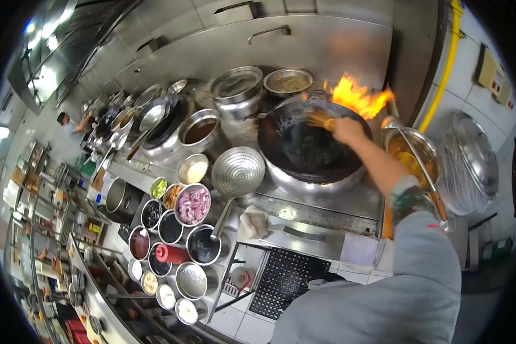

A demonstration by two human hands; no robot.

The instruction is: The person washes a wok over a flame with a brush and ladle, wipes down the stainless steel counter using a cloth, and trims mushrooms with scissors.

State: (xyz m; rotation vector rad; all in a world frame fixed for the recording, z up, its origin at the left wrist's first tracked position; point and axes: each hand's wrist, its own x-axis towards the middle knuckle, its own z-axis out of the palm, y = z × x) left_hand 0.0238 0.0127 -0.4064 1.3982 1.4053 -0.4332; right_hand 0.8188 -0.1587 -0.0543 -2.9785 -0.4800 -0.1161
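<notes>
Clasping a tan, bristly brush, the right hand wraps one end over the wok, round, blackened and glossy inside. Orange flame flares at its far right; near left lies a perforated metal strainer.

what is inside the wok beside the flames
Inside the wok is a tan bristled brush, held in the right hand, over a dark, wet-looking surface with pale wisps. Whatever lies directly behind the hand and bristles is covered and cannot be seen.

no readable text, brands, numbers
</notes>
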